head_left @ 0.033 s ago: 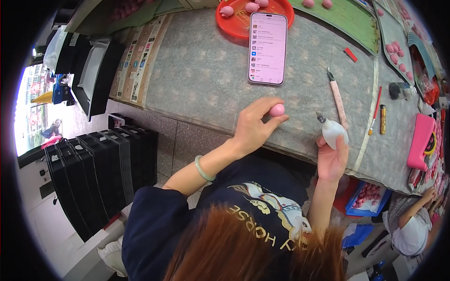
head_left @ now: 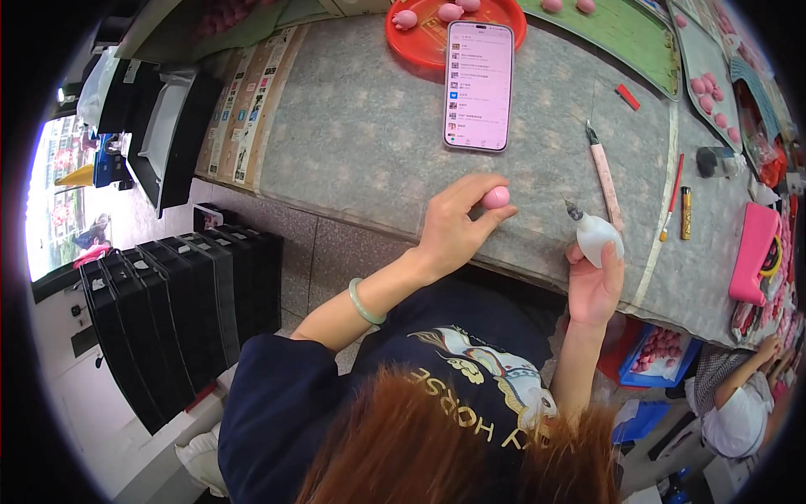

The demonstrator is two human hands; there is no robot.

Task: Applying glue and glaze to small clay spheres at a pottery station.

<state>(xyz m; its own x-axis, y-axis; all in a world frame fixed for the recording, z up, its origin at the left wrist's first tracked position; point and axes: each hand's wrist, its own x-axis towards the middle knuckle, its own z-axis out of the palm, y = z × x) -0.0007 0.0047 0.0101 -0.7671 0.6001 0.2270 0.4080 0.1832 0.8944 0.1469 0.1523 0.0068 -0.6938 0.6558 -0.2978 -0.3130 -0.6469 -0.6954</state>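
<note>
Between the thumb and fingers of my left hand (head_left: 457,220) is a small round pink piece (head_left: 496,197), held just above the table's near edge. My right hand (head_left: 594,286) grips a white squeeze bottle (head_left: 600,238) with a thin metal nozzle, its tip pointing up and toward the left. The bottle and the pink piece are apart. Beyond my left hand lies a phone (head_left: 479,88) with a lit list on its screen, leaning on a red round tray (head_left: 405,52). A pale-handled craft knife (head_left: 603,176) lies beyond the bottle.
Pink figures (head_left: 405,19) sit in the red tray. A green tray (head_left: 625,38) stands at the far right. On the right lie a red cap (head_left: 627,97), a thin red brush (head_left: 674,193), a gold tube (head_left: 686,214) and a pink case (head_left: 754,254). Black bins (head_left: 180,311) stand left; another person (head_left: 739,407) sits right.
</note>
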